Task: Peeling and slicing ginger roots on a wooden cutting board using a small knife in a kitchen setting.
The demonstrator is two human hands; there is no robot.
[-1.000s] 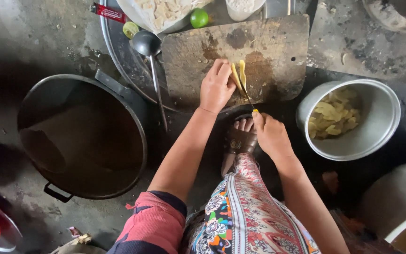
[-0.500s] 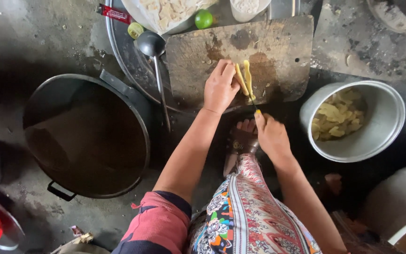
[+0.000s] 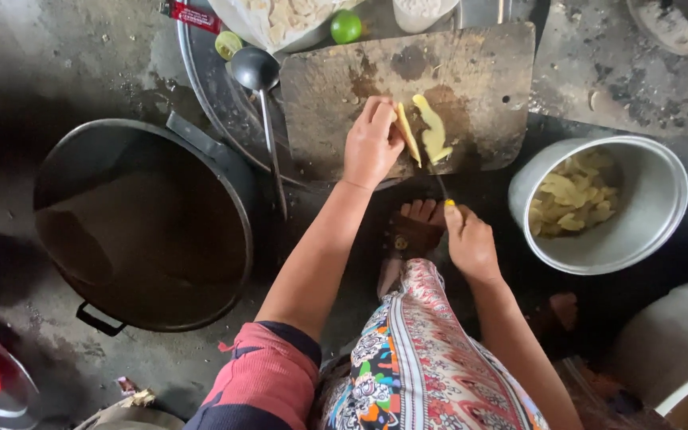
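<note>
My left hand (image 3: pixel 372 143) presses down on a pale yellow slice of a peeled root (image 3: pixel 408 134) on the worn wooden cutting board (image 3: pixel 471 72). A second, wider yellow piece (image 3: pixel 433 131) lies just to its right. My right hand (image 3: pixel 468 239) is closed on a knife with a yellow-ended handle (image 3: pixel 448 203); the thin blade (image 3: pixel 431 163) runs up between the two pieces. My bare foot (image 3: pixel 412 231) rests below the board's near edge.
A large dark metal pot (image 3: pixel 81 171) stands at the left. A white bowl (image 3: pixel 666 199) with yellow cut slices sits at the right. Behind the board lie a metal ladle (image 3: pixel 255 70), a green lime (image 3: pixel 345 26) and a bag of pale pieces (image 3: pixel 280 20).
The knife blade has come down between the yellow pieces, and the right piece has parted from the one under my left hand. Both hands stayed in place.
</note>
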